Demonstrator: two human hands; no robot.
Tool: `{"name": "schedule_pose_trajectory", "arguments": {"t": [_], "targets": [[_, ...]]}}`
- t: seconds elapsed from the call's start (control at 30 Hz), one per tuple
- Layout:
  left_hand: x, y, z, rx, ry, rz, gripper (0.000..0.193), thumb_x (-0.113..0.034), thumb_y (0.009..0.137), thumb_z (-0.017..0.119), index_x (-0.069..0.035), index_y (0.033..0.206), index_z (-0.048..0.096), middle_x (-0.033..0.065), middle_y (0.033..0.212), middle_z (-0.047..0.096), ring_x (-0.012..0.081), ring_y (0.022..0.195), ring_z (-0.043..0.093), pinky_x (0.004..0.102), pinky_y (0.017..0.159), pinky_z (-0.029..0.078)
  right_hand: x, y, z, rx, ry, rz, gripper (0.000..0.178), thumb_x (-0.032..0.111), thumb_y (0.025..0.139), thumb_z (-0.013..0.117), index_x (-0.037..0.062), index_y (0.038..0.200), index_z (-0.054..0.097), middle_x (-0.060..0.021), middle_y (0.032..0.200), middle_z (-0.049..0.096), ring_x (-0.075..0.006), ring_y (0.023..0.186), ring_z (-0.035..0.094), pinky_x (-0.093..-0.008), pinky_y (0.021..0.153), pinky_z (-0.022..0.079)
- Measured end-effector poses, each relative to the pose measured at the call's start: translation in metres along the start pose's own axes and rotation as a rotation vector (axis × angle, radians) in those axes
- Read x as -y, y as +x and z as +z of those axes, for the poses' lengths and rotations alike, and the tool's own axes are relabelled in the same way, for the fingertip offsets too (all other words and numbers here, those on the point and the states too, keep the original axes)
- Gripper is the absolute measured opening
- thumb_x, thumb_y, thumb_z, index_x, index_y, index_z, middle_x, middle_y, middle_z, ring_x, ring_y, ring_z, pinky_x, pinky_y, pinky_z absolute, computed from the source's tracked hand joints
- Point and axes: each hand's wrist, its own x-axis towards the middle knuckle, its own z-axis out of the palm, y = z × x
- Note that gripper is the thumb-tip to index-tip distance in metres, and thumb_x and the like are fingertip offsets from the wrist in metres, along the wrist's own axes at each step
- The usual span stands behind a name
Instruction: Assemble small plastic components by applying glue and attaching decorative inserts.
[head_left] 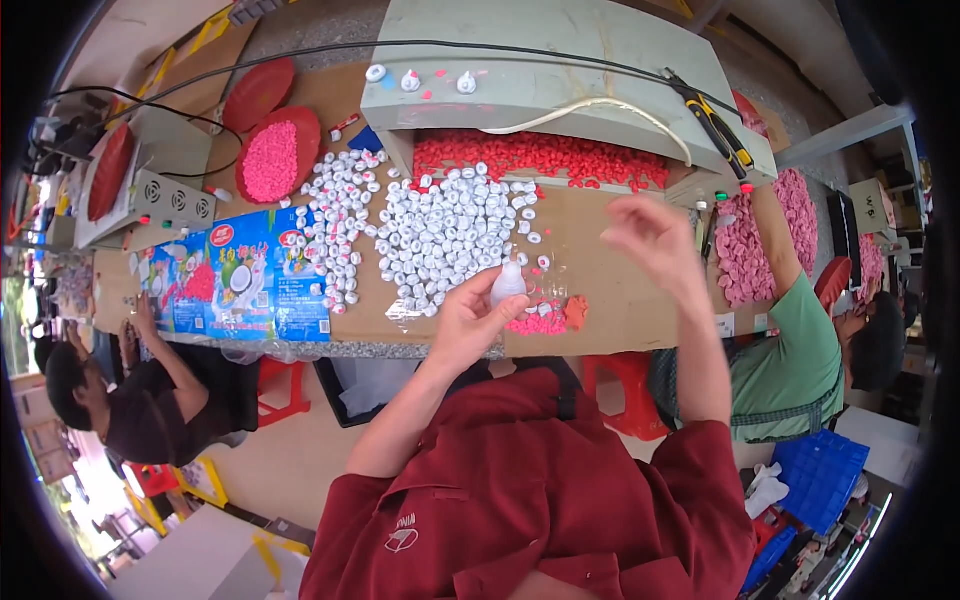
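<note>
My left hand [466,322] is closed around a small translucent white squeeze bottle [509,285], its narrow tip pointing away from me. A pile of small white round pieces [440,235] with grey marks lies just beyond that hand. Beside the bottle, small pink pieces [540,322] form a heap on the cardboard, with an orange-red lump [576,312] at its right. To the right, my right hand [655,240] is raised above the brown cardboard [580,255]. Its fingers are bent and blurred, so I cannot make out whether they hold anything.
A grey metal housing [550,90] stands across the back, with red pieces [540,158] under it and pliers [712,120] on top. A red bowl [300,125] holds pink pieces at left. Co-workers sit on both sides; the right one's arm [775,230] reaches over pink pieces [740,260].
</note>
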Motion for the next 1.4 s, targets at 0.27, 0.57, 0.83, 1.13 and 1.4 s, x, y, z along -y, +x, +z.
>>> {"name": "schedule_pose_trajectory", "arguments": {"t": [0.27,0.57,0.83,1.13,1.4], "targets": [[0.021,-0.013,0.005,-0.012,0.175,0.088,0.036,-0.002,0.082,0.059,0.003,0.116,0.049,0.0079,0.101,0.059,0.0117,0.091,0.057,0.0245,0.077,0.048,0.014,-0.039,0.086,0.101,0.146,-0.038,0.026,0.007,0.065,0.075,0.0004,0.086,0.063,0.0034,0.072,0.045,-0.0026,0.061,0.036,-0.0183,0.051,0.029],[0.034,-0.033,-0.001,0.180,-0.041,-0.005,0.034,-0.007,0.083,0.059,0.002,0.115,0.051,0.0070,0.098,0.060,0.0132,0.088,0.059,0.0256,0.074,0.050,0.006,-0.040,0.072,0.512,0.304,-0.117,0.026,0.005,0.070,0.069,0.0013,0.095,0.064,0.0008,0.076,0.049,-0.0049,0.062,0.040,-0.0205,0.054,0.034],[0.042,-0.050,-0.004,-0.033,0.109,0.057,0.035,-0.004,0.082,0.060,0.003,0.115,0.051,0.0052,0.100,0.060,0.0099,0.089,0.057,0.0242,0.078,0.047,0.009,-0.047,0.090,0.485,0.089,-0.053,0.024,0.003,0.069,0.069,0.0001,0.092,0.062,-0.0002,0.084,0.050,-0.0062,0.067,0.043,-0.0202,0.062,0.039],[0.063,-0.065,-0.051,-0.080,0.085,0.035,0.035,-0.003,0.082,0.060,0.003,0.115,0.051,0.0056,0.101,0.059,0.0102,0.092,0.056,0.0244,0.080,0.046,0.017,-0.044,0.135,0.521,0.015,-0.036,0.025,0.004,0.068,0.070,0.0004,0.091,0.062,-0.0005,0.083,0.051,-0.0064,0.064,0.039,-0.0209,0.057,0.037],[0.068,-0.087,-0.112,-0.150,0.120,-0.009,0.029,-0.005,0.079,0.062,0.001,0.107,0.056,0.0042,0.091,0.062,0.0095,0.082,0.057,0.0236,0.075,0.046,0.014,-0.033,0.200,0.621,-0.042,-0.016,0.017,0.002,0.075,0.062,0.0009,0.091,0.060,-0.0046,0.078,0.052,-0.0137,0.065,0.049,-0.0263,0.059,0.042]]}}
